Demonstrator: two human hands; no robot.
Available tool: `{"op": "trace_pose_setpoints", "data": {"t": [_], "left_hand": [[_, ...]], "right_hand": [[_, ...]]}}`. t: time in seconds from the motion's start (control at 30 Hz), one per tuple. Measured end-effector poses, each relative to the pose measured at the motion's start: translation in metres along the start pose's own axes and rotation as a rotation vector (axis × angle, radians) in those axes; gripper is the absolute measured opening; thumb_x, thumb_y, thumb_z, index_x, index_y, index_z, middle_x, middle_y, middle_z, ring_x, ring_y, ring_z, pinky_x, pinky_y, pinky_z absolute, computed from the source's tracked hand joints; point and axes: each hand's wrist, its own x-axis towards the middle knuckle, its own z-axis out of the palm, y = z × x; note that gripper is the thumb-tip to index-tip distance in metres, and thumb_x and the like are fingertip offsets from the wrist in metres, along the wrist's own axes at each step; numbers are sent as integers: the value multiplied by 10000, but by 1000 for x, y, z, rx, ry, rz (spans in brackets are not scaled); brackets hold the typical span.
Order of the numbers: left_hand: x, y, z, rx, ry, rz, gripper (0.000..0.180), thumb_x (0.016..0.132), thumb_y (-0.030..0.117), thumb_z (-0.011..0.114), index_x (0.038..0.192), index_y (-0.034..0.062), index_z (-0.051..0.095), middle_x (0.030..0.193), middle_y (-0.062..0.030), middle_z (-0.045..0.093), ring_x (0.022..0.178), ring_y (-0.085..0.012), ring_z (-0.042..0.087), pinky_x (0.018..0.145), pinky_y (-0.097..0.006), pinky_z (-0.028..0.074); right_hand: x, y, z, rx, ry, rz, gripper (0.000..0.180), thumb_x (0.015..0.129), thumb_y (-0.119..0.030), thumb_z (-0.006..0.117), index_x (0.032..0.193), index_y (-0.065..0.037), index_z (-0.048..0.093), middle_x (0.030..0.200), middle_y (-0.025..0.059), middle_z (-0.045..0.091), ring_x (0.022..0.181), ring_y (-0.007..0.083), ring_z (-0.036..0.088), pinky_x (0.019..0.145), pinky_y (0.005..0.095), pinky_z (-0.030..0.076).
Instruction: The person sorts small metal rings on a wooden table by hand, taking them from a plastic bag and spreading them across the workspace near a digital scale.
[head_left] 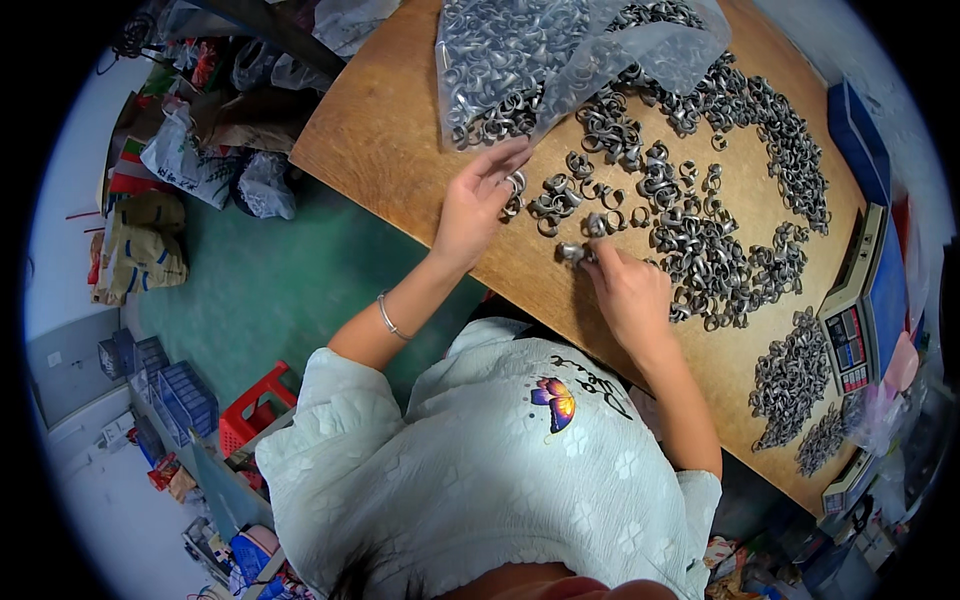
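Small grey metal ring-shaped parts [700, 240] lie spread in heaps over a wooden table [400, 130]. My left hand [478, 205] rests on the table with its fingers closed around a few of these parts [514, 190] near a small cluster [556, 198]. My right hand [630, 290] pinches one metal part [572, 252] at the table's surface, next to the big heap. A clear plastic bag [540, 60] full of the same parts lies at the table's far end.
A weighing scale with a keypad [852, 320] stands at the table's right edge, and a second one [848, 482] lower down. Blue boxes [860, 140] lie beyond. Sacks and bags [180, 160] are on the green floor at left, with a red crate [255, 410].
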Motion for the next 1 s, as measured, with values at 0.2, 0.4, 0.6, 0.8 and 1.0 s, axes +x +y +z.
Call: {"op": "trace_pose_setpoints", "data": {"t": [0.2, 0.4, 0.6, 0.8, 1.0], "left_hand": [[7, 1, 9, 308, -136, 147, 282, 870, -44, 468, 1137, -36, 558, 1290, -132, 504, 1196, -227, 482, 1006, -326, 373], [4, 20, 28, 739, -179, 239, 289, 864, -47, 475, 1124, 9, 589, 1271, -112, 527, 1193, -241, 488, 969, -316, 397], [40, 6, 35, 983, -465, 436, 532, 750, -136, 450, 1253, 35, 489, 1350, -177, 423, 1248, -344, 412, 1025, -394, 372], [71, -16, 61, 1567, -504, 517, 392, 779, 15, 550, 1170, 31, 532, 1318, -165, 428, 1226, -391, 389, 1002, -444, 383], [29, 1, 29, 1250, -759, 510, 357, 765, -13, 565, 1117, 45, 574, 1272, -118, 487, 1245, -351, 385, 999, -428, 383]], "right_hand": [[50, 28, -33, -134, 374, 127, 359, 769, 21, 507, 1094, -101, 598, 1022, 144, 621, 621, 294, 636, 540, 390, 504], [58, 31, -16, -149, 155, 15, 382, 760, -26, 516, 1121, -120, 597, 1247, 143, 538, 656, 282, 663, 522, 344, 528], [30, 44, -30, 155, 52, -170, 330, 721, 57, 493, 976, -82, 650, 1229, 79, 563, 847, 287, 652, 707, 369, 529], [101, 65, -29, -156, 336, 127, 331, 755, 2, 516, 1051, -98, 627, 1141, 93, 593, 833, 301, 637, 695, 389, 513], [101, 76, -9, -110, 165, -93, 266, 779, -74, 535, 1011, -97, 664, 1106, 96, 603, 808, 297, 646, 681, 385, 516]]}}
